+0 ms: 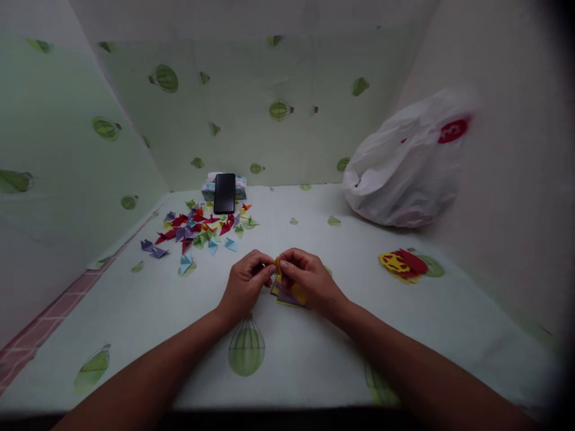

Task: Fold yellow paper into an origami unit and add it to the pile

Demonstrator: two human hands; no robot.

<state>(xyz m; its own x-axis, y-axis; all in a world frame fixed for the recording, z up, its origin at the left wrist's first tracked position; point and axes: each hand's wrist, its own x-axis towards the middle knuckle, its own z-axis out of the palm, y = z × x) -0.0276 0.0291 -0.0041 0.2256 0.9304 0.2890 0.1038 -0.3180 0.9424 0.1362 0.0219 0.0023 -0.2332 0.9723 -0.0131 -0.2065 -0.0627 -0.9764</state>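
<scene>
Between my left hand [246,281] and my right hand [309,280] is a small folded piece of yellow paper [277,265], pinched by the fingertips of both. Its exact shape is mostly covered by my fingers. Just below, partly hidden by my right hand, lies a small stack of paper squares [290,296] in purple and yellow. To the left on the cloth is a loose pile of folded paper birds [197,230] in red, purple, green, blue and orange.
A black phone [224,194] leans upright against a tissue pack [209,190] behind the pile. At the right stands a full white plastic bag [399,167] by the wall. Red and yellow paper cutouts [402,265] lie in front of it. Balloon-patterned cloth [202,371] covers the table.
</scene>
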